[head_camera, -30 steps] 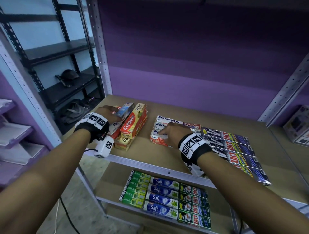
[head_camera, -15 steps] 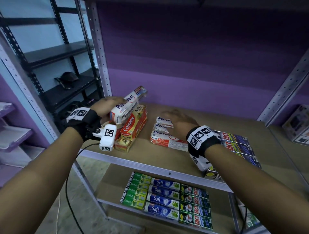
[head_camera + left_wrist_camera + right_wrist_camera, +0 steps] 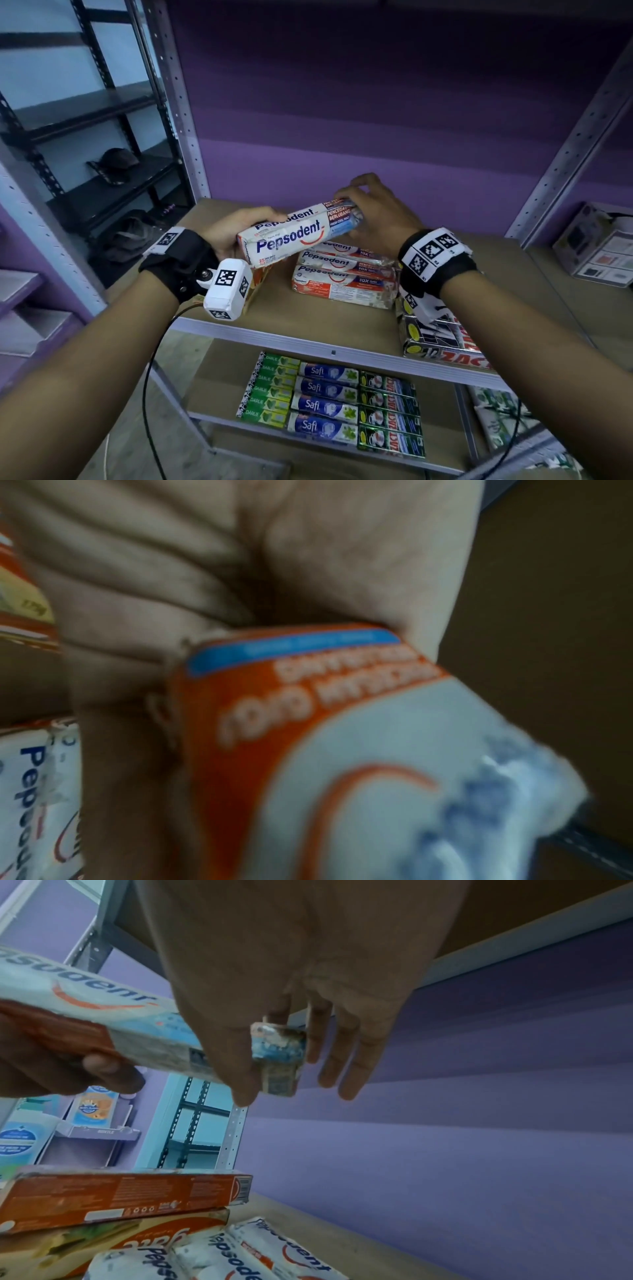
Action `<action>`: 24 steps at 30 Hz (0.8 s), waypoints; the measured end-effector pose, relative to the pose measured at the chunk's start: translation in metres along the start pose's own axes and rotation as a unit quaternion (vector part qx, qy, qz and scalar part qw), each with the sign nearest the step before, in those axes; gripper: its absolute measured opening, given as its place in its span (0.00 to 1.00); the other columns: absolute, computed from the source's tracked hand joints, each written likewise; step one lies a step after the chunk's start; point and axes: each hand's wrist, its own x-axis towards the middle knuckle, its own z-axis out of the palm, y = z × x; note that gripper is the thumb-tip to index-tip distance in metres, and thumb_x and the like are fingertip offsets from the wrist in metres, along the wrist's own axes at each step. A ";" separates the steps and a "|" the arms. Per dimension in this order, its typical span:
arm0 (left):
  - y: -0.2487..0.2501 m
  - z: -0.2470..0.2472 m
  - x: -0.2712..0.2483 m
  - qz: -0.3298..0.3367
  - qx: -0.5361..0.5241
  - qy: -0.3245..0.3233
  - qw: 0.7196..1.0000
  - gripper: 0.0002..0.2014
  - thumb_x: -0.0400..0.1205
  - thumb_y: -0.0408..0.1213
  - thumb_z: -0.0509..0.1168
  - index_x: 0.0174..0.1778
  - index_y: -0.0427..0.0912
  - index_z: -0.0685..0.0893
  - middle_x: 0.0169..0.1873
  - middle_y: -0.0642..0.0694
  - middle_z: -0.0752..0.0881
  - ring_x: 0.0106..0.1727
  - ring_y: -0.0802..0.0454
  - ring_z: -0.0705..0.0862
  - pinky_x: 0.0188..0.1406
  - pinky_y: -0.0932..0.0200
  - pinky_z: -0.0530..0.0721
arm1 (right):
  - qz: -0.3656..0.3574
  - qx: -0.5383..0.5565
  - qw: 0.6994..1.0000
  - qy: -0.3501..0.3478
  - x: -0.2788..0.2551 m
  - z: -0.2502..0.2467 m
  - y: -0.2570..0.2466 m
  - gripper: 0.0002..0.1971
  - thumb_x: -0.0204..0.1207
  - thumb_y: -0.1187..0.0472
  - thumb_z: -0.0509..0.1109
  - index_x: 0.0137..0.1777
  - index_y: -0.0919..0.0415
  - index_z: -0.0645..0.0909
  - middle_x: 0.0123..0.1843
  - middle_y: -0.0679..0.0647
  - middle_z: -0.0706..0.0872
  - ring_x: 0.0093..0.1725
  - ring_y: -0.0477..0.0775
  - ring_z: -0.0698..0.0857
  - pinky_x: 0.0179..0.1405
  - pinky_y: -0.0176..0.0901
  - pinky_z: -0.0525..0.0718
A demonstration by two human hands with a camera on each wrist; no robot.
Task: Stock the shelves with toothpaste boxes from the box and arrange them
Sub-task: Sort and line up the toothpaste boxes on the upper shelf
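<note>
Both hands are on one Pepsodent box [image 3: 296, 233], held up in the air over the shelf [image 3: 308, 318]. Left hand [image 3: 227, 233] is wrapped round the near end, right hand [image 3: 371, 212] pinches the far end with thumb and fingers. Right below sit three more Pepsodent boxes [image 3: 342, 277] lying flat. Colgate boxes [image 3: 113, 1229] are just to their left, Zact boxes [image 3: 442, 346] on the right by the front edge. Lower shelf [image 3: 222, 380] has Darlie, Safi and Zact rows.
</note>
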 end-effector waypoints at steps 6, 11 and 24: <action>0.002 0.014 0.001 -0.037 -0.038 -0.045 0.998 0.19 0.82 0.44 0.59 0.62 0.36 0.84 0.43 0.30 0.90 0.34 0.42 0.91 0.22 0.58 0.87 | 0.000 -0.029 0.998 -0.055 -0.016 -0.012 0.019 0.28 0.70 0.41 0.77 0.71 0.38 0.77 0.60 0.40 0.75 0.55 0.45 0.78 0.50 0.46 0.82; -0.008 0.013 0.004 -0.058 -0.005 -0.040 0.998 0.26 0.79 0.45 0.66 0.67 0.28 0.80 0.54 0.27 0.88 0.49 0.38 0.91 0.37 0.55 0.92 | 0.012 -0.086 0.988 -0.130 -0.043 -0.010 0.034 0.29 0.69 0.32 0.73 0.69 0.41 0.80 0.63 0.40 0.81 0.60 0.50 0.81 0.53 0.48 0.82; -0.073 0.034 0.002 -0.041 0.299 -0.064 0.951 0.19 0.80 0.45 0.71 0.67 0.50 0.81 0.60 0.48 0.86 0.55 0.49 0.88 0.47 0.53 0.91 | 0.025 -0.006 0.970 -0.242 -0.114 0.030 0.045 0.28 0.66 0.29 0.73 0.63 0.42 0.85 0.57 0.42 0.87 0.57 0.48 0.80 0.58 0.50 0.82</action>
